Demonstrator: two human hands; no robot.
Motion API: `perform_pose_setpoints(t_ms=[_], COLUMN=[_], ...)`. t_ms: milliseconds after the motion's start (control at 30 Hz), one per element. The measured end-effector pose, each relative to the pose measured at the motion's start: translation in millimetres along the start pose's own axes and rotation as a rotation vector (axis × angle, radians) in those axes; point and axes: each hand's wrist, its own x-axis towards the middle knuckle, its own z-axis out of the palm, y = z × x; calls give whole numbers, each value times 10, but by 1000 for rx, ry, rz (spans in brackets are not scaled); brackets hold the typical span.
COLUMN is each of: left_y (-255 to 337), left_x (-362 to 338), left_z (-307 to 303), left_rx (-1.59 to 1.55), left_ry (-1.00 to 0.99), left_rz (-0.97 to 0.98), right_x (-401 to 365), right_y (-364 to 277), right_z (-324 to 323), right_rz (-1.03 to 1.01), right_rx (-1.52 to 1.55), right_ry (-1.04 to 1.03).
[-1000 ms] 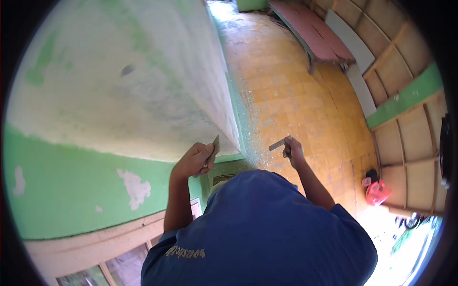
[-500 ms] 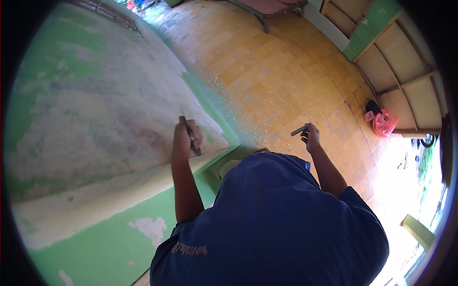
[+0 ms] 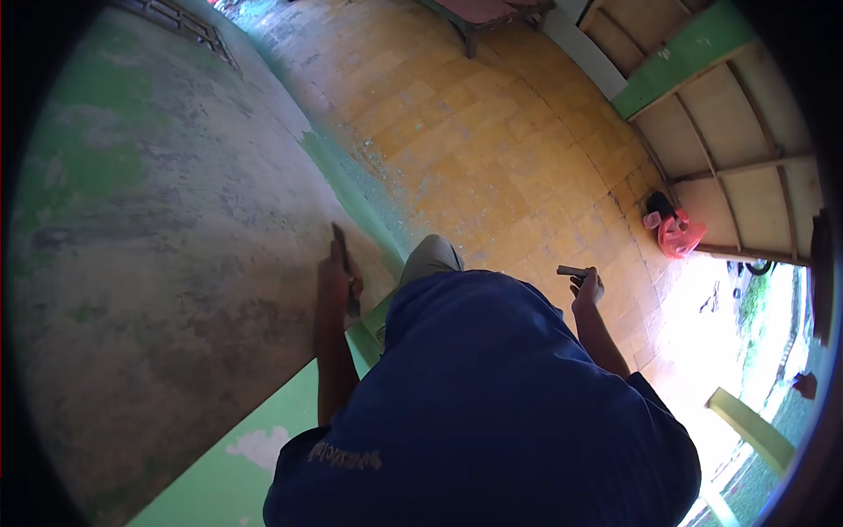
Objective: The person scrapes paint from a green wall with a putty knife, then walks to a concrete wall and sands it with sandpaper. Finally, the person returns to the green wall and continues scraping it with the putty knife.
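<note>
My left hand (image 3: pixel 337 279) is closed around a dark, flat scraper (image 3: pixel 341 239) and lies close over the wall (image 3: pixel 202 228). That wall has bare grey and whitish patches, with worn green paint left at its upper left. Off to the right, away from the wall, my right hand (image 3: pixel 589 288) grips a short grey flat bar (image 3: pixel 572 270) between thumb and fingers. What kind of tool the bar is, I cannot tell.
Pale flakes (image 3: pixel 373 158) are scattered over the yellow tiled floor (image 3: pixel 492 149) along the wall's foot. A green ledge (image 3: pixel 263 439) juts out below my left arm. A red plastic bag (image 3: pixel 678 235) sits by a wood-framed panel (image 3: pixel 720 140). A low table (image 3: pixel 479 13) stands at the far end.
My view has turned and shifted, so the floor and bag sit farther left. My left hand still works at the wall with the scraper; my right hand has lowered, the bar now nearly level.
</note>
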Motion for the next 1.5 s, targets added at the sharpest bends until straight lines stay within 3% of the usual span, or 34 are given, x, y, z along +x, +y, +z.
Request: perform_pose_setpoints(t_ms=[200,300,367,433,500,533,567,633,667,700,733,767,800,833,900,933,1000,1100,1267,1300,1367,1500], left_y=[-43,-54,-251,-595,-727,-805,-565,54,-45,312,610,1000,1487,1668,1864,2024,2648,3375,4113,4205,4428,5124], left_x=[1055,1680,2169,2924,3938,4598,5032,5699,6256,6413,6708,6810,6989,7304,8029,8254,8680,9104,10020,10243,10711,11850], left_z=[582,518,387,274,454,582,816,1267,1368,1516,1607,1716,1787,1847,1970,2040,2177,2176,1748,1638,1372,981], left_rx=[-141,-101,-184,-634,-542,-530,-464,-288,-182,142,326,452,240,182,213,206,-202,-302,-424,-445,-587,-437], left_ry=[-164,-154,-67,-79,6,-64,-67,-160,-288,-280,-413,-332,-510,-581,-645,-649,-585,-569,-381,-360,-363,-374], left_rz=[88,171,170,68,79,6,7,85,116,278,256,478,159,173,300,280,62,139,334,356,216,322], right_x=[247,449,782,1055,1802,2043,2120,1921,1881,1986,2147,2238,2275,2374,2540,2556,2485,2129,1599,1555,1472,1399], right_y=[-646,-972,-1044,-1138,-1011,-1062,-1124,-1426,-1578,-1673,-1723,-1853,-2039,-2267,-2645,-2881,-3479,-4291,-5046,-5098,-5139,-5265], right_z=[952,1703,2367,3238,4292,4774,5142,5664,5824,6010,6239,6486,6725,7128,7697,8125,8992,10189,11965,12309,12970,14003], right_rz=[-215,-396,-426,-463,-728,-754,-755,-534,-622,-633,-645,-597,-541,-546,-827,-815,-838,-824,-1080,-1104,-1173,-1246], right_rx=[31,-55,-91,-236,-373,-396,-437,-233,-285,-356,-414,-416,-431,-401,-645,-628,-576,-505,-677,-695,-759,-436], right_ry=[-109,-303,-442,-561,-674,-686,-693,-663,-643,-651,-657,-695,-727,-726,-797,-851,-990,-1237,-1835,-1857,-1824,-1524])
